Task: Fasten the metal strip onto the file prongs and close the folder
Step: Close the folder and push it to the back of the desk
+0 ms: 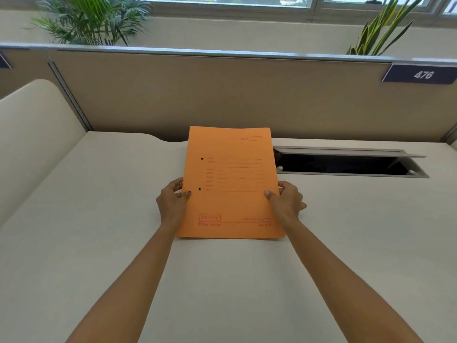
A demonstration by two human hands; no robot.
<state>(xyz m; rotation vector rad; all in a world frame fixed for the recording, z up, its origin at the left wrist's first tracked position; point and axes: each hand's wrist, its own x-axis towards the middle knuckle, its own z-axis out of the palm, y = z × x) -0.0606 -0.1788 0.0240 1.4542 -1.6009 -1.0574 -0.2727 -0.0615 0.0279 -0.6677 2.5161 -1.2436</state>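
Note:
An orange paper folder (pixel 232 201) is closed, its printed front cover facing up, with two small dark holes near its left edge. I hold it above the desk by both sides. My left hand (pixel 171 203) grips the left edge, thumb on the cover. My right hand (pixel 285 203) grips the right edge, thumb on top and fingers underneath. The metal strip and the prongs are hidden inside the folder.
The cream desk (pixel 99 219) stretches all around. An open cable tray slot (pixel 346 163) with a raised lid lies just right of the folder's far end. A beige partition wall (pixel 197 95) with a "476" plate (pixel 422 75) stands behind; a curved divider (pixel 32 134) is at the left.

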